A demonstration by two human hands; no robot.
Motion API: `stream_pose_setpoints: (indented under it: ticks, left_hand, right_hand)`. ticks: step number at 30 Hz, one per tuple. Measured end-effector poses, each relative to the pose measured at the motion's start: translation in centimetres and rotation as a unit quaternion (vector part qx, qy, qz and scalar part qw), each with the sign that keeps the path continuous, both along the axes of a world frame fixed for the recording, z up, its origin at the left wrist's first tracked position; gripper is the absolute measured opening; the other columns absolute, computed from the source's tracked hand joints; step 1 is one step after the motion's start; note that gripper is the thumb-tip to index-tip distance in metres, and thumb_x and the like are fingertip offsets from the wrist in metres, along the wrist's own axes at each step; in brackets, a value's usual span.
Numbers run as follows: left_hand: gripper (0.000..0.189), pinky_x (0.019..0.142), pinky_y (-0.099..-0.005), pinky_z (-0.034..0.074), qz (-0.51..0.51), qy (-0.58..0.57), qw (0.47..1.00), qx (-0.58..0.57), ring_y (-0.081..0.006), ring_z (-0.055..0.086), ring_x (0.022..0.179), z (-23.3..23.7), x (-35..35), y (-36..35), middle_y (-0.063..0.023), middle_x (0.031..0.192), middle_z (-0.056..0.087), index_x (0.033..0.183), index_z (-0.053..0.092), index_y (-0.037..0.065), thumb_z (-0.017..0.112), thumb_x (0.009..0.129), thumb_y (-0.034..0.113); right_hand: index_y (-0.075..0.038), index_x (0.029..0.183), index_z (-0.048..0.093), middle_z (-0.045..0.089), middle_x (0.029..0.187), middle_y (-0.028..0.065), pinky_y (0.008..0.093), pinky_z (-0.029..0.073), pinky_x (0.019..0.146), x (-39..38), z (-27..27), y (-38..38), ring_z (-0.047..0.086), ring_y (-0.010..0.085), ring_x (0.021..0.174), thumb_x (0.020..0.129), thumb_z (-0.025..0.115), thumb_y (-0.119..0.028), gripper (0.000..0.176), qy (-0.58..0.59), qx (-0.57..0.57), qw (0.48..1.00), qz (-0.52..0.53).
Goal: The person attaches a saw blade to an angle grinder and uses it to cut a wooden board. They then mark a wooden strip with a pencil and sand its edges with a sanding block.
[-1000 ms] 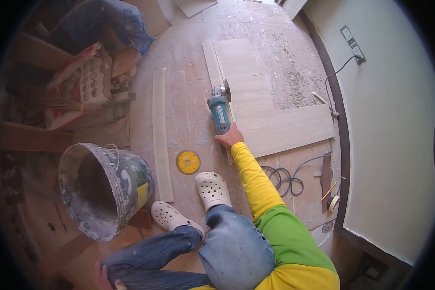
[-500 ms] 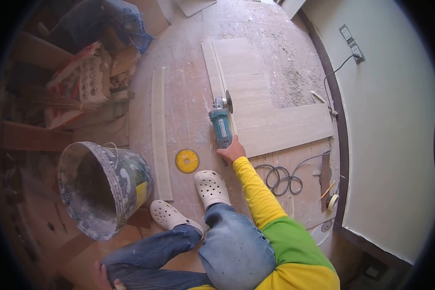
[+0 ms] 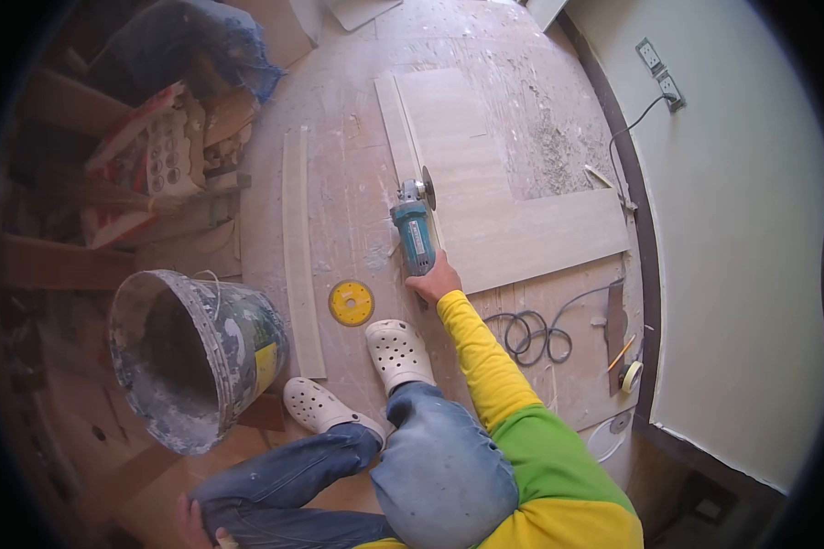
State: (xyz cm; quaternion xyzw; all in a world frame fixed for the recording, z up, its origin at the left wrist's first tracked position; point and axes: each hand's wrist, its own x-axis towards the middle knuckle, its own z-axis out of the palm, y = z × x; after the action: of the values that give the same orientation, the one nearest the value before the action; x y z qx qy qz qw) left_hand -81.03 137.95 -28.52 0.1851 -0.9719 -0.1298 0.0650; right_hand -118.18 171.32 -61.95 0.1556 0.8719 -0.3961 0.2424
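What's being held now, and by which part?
The right hand holds the angle grinder by the rear end of its body, away from the disc. Whether the left hand, partly hidden at the leg, holds anything can't be told.

A: What bounds the room at right?
B: A pale, smooth wall (image 3: pixel 742 302), with two socket plates (image 3: pixel 649 57) set into it and a dark skirting (image 3: pixel 648 274) along its base.
A: And the floor (image 3: pixel 339 174)?
B: Pinkish and dusty, marked with whitish smears; grey rubble (image 3: pixel 554 151) lies scattered near the skirting.
A: The light?
B: Brightest over the far floor, dim along the left side.
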Motion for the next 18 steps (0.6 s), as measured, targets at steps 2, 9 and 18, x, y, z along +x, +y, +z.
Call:
stream_pose_setpoints:
  ticks: [2, 9, 18]
  left_hand:
    - [0.063, 0.107, -0.0455, 0.033, -0.001, 0.004, 1.0, 0.0, -0.0373, 0.046, 0.126, -0.1, -0.1, 0.0, -0.0235, 0.139, 0.046, 0.127, 0.05, -0.007, 0.04, 0.099, 0.049]
    - [0.065, 0.108, -0.0454, 0.033, 0.002, 0.004, 1.0, 0.005, -0.0368, 0.046, 0.126, 0.0, -0.1, -0.1, -0.0231, 0.138, 0.047, 0.127, 0.05, -0.007, 0.041, 0.099, 0.051]
    - [0.065, 0.108, -0.044, 0.032, -0.004, 0.026, 0.999, 0.025, -0.0359, 0.046, 0.126, 0.3, -0.4, 0.6, -0.0226, 0.138, 0.047, 0.128, 0.051, -0.007, 0.041, 0.099, 0.05]
  right_hand:
    - [-0.003, 0.132, 0.039, 0.063, 0.114, 0.0261, 0.043, 0.049, 0.094, -1.9, 0.0, -0.3, 0.062, 0.0405, 0.106, 0.061, 0.077, -0.035, 0.087, 0.003, 0.007, 1.0, 0.005]
    - [-0.002, 0.13, 0.041, 0.063, 0.115, 0.0252, 0.0419, 0.049, 0.095, -6.0, 0.2, -1.3, 0.061, 0.0394, 0.108, 0.059, 0.078, -0.034, 0.086, 0.012, -0.003, 1.0, 0.002]
    - [-0.006, 0.132, 0.04, 0.062, 0.116, 0.0246, 0.042, 0.048, 0.096, -2.4, 0.9, -0.5, 0.061, 0.0391, 0.108, 0.061, 0.077, -0.035, 0.085, 0.001, 0.0, 1.0, -0.003]
